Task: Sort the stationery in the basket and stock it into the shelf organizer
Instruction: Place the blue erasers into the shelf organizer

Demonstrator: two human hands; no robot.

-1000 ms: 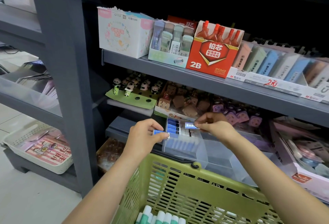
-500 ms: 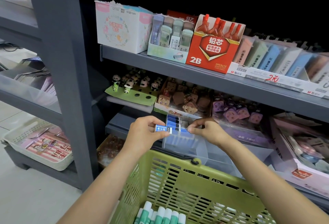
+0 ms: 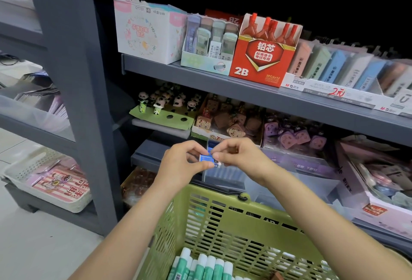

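- Eraser (image 3: 208, 160) — a small blue-sleeved block with a white end — sits between my two hands, in the air just in front of the organizer (image 3: 225, 176) and above the far rim of the basket (image 3: 225, 217).
- My left hand (image 3: 181, 166) has its fingers curled round the eraser's left part, thumb under it, so the hold is closed on the eraser.
- My right hand (image 3: 239, 157) pinches the eraser's right end between thumb and forefinger; the other fingers are tucked in. Whether both hands share one eraser or there is a second piece behind my fingers, I cannot tell.
- Organizer is a clear plastic bin on the lower shelf (image 3: 267, 94), touching the space just behind my knuckles. Blue erasers already stand in a row in its back part, partly hidden by my hands.
- Step in hand, as I judge it: stocking erasers into that compartment — this one is being turned or passed from left to right before it goes in.
- Next move calls for the right hand to take the eraser alone, carry it forward over the clear wall, and set it down beside the blue row, same way up.
- Left hand would then be free to reach down again.
- Basket holds green-and-white sticks (image 3: 201, 266) near its close edge; those look like a later sort, for another slot.
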